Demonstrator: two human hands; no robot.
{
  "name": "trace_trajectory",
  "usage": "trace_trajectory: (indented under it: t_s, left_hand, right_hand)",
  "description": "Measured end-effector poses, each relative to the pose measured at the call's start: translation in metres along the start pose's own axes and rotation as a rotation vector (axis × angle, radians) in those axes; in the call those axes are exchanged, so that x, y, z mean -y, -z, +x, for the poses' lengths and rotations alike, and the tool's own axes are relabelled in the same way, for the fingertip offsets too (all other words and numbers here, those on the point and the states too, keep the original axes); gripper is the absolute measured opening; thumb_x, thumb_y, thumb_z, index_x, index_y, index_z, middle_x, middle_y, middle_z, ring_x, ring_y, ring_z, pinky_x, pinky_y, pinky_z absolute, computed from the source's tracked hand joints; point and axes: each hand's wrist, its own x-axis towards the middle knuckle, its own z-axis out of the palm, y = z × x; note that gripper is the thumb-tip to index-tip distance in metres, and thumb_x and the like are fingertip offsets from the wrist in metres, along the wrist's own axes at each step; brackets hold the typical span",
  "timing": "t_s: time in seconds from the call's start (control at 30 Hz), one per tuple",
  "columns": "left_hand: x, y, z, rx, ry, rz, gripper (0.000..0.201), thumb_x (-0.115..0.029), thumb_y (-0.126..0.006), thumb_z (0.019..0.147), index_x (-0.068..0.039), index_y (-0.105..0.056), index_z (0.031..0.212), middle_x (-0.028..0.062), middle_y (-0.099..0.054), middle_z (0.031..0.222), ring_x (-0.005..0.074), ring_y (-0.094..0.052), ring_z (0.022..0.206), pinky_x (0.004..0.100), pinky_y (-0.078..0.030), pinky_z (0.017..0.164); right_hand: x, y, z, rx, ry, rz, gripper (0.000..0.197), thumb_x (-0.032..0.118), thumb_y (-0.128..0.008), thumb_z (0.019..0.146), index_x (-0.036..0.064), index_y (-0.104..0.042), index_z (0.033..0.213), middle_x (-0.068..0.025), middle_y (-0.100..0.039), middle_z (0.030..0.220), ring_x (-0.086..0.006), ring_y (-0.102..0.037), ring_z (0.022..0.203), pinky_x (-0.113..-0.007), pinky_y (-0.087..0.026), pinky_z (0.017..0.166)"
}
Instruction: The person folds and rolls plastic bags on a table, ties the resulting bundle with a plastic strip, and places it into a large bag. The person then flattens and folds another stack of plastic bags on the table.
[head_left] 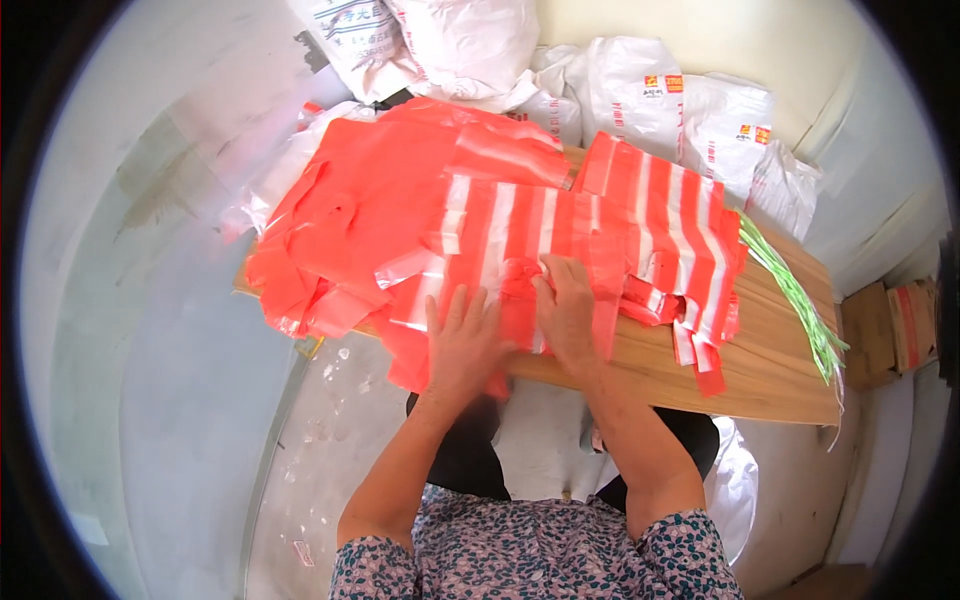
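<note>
Red plastic bags with white stripes lie flat on the wooden table in front of me. My left hand rests on the near left part of the top bag, fingers spread, its edge slightly blurred. My right hand is just beside it, fingers bent and close together on a bunched bit of the same bag. What lies under its fingertips is partly hidden. Left of my hands spreads a large loose heap of red plastic bags. On the right, a stack of striped red bags hangs slightly over the front edge.
The wooden table ends just before my lap. A bundle of green and white ties hangs along its right side. Full white woven sacks line the wall behind. Cardboard boxes stand at the far right.
</note>
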Motion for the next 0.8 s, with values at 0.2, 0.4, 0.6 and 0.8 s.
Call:
trace_trajectory:
  t_s: [0.2,0.4,0.6,0.8]
  left_hand:
    - [-0.025,-0.006,0.004,-0.092,-0.073,-0.103,0.044,-0.031,-0.065,0.080,-0.004,-0.059,0.113,0.0140,-0.053,0.124,0.0342,-0.046,0.120,0.0551,-0.030,0.102]
    - [-0.056,-0.029,0.047,-0.028,-0.063,-0.341,0.028,-0.013,-0.062,0.076,-0.005,-0.063,0.103,0.0102,-0.060,0.104,0.0298,-0.056,0.098,0.0379,-0.043,0.084]
    - [-0.071,-0.052,0.093,-0.086,0.110,-0.461,0.031,-0.020,-0.071,0.073,-0.002,-0.062,0.097,0.0115,-0.061,0.086,0.0304,-0.058,0.084,0.0388,-0.046,0.069]
    - [-0.078,-0.043,0.128,0.217,0.432,-0.970,0.055,-0.007,-0.073,0.067,0.003,-0.056,0.118,0.0172,-0.064,0.104,0.0258,-0.062,0.097,0.0343,-0.051,0.076]
  right_hand:
    - [-0.028,0.049,-0.024,-0.262,-0.182,-0.180,0.037,0.003,-0.070,0.070,0.0028,-0.059,0.105,-0.0154,-0.056,0.104,-0.0338,-0.053,0.099,-0.039,-0.044,0.088]
    - [-0.054,0.058,-0.036,-0.084,-0.075,-0.175,0.042,0.005,-0.072,0.069,0.0035,-0.057,0.108,-0.0151,-0.053,0.109,-0.0341,-0.050,0.104,-0.040,-0.041,0.090]
    - [-0.051,0.050,-0.032,-0.218,-0.237,-0.174,0.042,0.007,-0.067,0.074,0.0017,-0.055,0.114,-0.0182,-0.053,0.109,-0.0351,-0.049,0.105,-0.043,-0.041,0.090]
    - [-0.052,0.053,-0.037,-0.261,-0.263,-0.077,0.052,0.006,-0.071,0.072,0.0014,-0.052,0.121,-0.0174,-0.051,0.112,-0.0346,-0.049,0.104,-0.040,-0.042,0.089]
